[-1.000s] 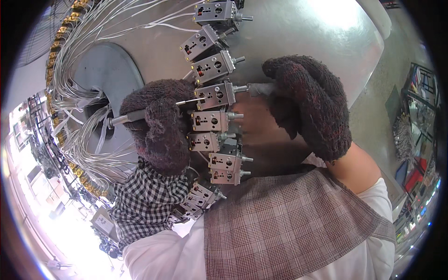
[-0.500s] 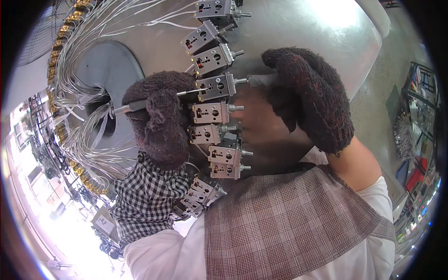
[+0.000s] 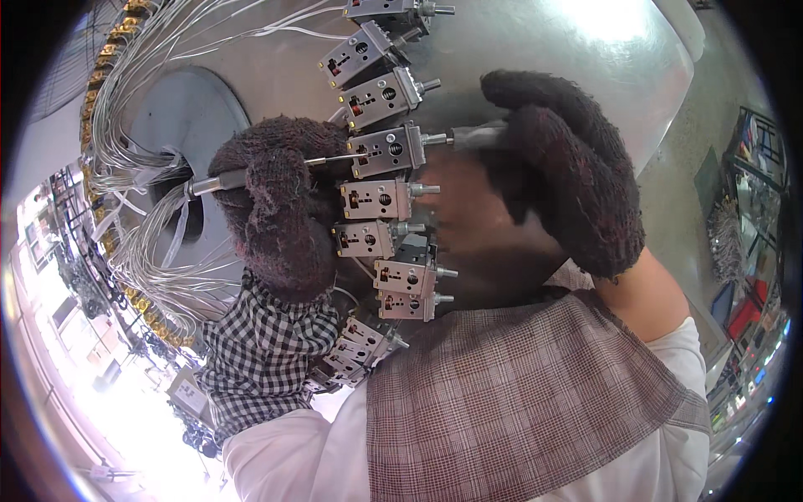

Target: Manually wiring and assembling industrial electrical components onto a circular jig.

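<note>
Grey and white wires [image 3: 134, 125] are fanning out at the far left, running from a curved row of small yellow fittings [image 3: 92, 100] toward a dark round opening [image 3: 188, 213] in a large shiny metal drum [image 3: 585, 50].

Just right of the opening, the left hand [image 3: 276, 209], in a thick dark brown knitted glove with a black-and-white checked cuff [image 3: 263, 360] below it, is curling closed around a slim metal tool [image 3: 251, 174]. The tool's grey handle is sticking out to the left of the fist, and its thin shaft is pointing right, reaching the side of one small metal block [image 3: 386, 151].

That block is sitting in a curved column of similar silver blocks [image 3: 381, 238], each roughly rectangular with small red and dark marks on its face and a short pin jutting to the right. The column is running from the far top of the drum down to the near edge, by a plaid apron [image 3: 519, 402].

To the right, the right hand [image 3: 569, 176], in a matching dark glove, is resting against the drum with fingers bent and closing on a second grey tool [image 3: 477, 135], whose tip is meeting the same block's pin. The two hands are apart, one on each side of the block.

Small coloured items, too blurred to identify, are showing at the far right edge.
</note>
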`<state>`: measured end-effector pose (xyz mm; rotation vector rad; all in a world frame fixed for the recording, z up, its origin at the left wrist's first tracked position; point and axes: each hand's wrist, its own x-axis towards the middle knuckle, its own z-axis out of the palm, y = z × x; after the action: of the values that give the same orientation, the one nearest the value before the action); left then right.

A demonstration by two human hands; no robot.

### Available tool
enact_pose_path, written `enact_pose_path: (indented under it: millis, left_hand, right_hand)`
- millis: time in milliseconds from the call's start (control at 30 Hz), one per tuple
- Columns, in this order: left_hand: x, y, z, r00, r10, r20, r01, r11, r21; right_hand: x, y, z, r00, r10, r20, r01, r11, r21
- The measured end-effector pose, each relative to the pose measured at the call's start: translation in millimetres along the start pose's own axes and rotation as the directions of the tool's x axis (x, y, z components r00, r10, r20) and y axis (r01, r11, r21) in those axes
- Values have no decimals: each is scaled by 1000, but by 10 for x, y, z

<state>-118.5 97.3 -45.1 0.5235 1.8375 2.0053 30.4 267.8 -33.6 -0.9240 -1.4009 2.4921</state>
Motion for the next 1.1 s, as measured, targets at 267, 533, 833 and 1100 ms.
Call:
enact_pose_path:
  millis: [267, 533, 833, 1100]
  left_hand:
    - [7, 17, 41, 999, 30, -36, -30, 999, 12]
    - [-17, -39, -62, 997, -65, 39, 73, 970, -233]
    - [-49, -46, -12, 999, -45, 10, 45, 945, -325]
    - [-52, 0, 35, 987, -112, 115, 155, 851, -502]
  right_hand:
    - [9, -99, 10, 993, 118, -20, -118, 993, -2]
    - [23, 35, -16, 998, -51, -41, 49, 997, -51]
    - [26, 48, -93, 956, -274, 102, 290, 840, -459]
    - [31, -47, -95, 994, -80, 79, 105, 918, -382]
